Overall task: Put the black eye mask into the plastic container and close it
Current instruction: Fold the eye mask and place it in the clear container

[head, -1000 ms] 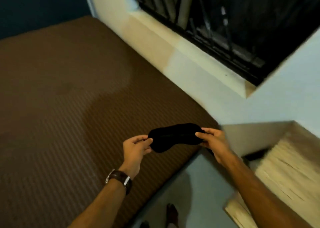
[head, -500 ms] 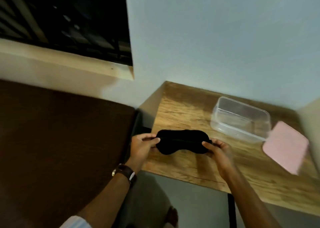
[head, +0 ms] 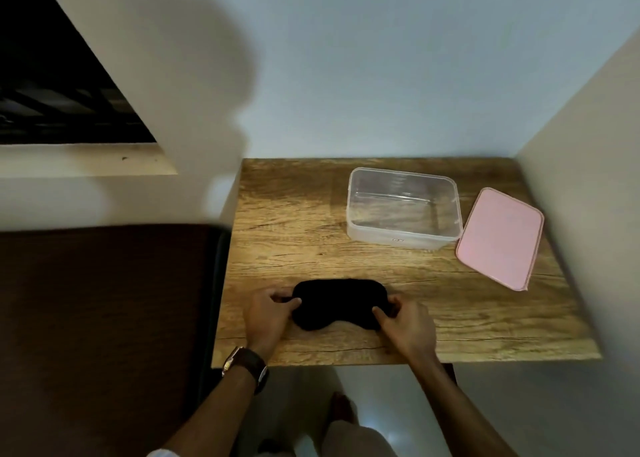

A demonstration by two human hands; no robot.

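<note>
The black eye mask (head: 337, 303) lies flat near the front edge of the wooden table (head: 294, 224). My left hand (head: 266, 314) pinches its left end and my right hand (head: 405, 321) pinches its right end. A clear plastic container (head: 403, 212) stands open and empty at the back right of the table, well beyond the mask. Its pink lid (head: 498, 238) lies flat on the table just to the right of the container.
A brown bed (head: 104, 318) sits against the table's left side. Walls close in behind the table and along its right edge. A dark barred window (head: 59, 85) is at the upper left. Floor and my feet show below the table's front edge.
The view swung from the bed to the table. Both hands carried the mask over and lowered it onto the table near the front edge, still holding its ends.
</note>
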